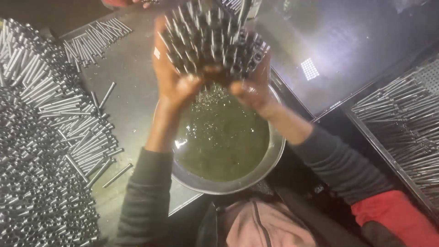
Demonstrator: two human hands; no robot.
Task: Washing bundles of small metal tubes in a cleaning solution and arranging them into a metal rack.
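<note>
Both hands — the left hand (171, 75) and the right hand (254, 87) — are cupped tight around 1 bundle of short metal tubes (212, 41), held ends-up above a round steel bowl (274, 158) of greenish liquid. The bowl sits on the table (132, 68). Loose tubes (50, 114) lie heaped at the left; more fill a tray (402, 119) on the right.

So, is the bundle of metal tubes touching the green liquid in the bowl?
Apart. The head view shows both hands, left hand and right hand, holding the bundle of metal tubes above the green liquid, with an open gap below the bundle.
</note>
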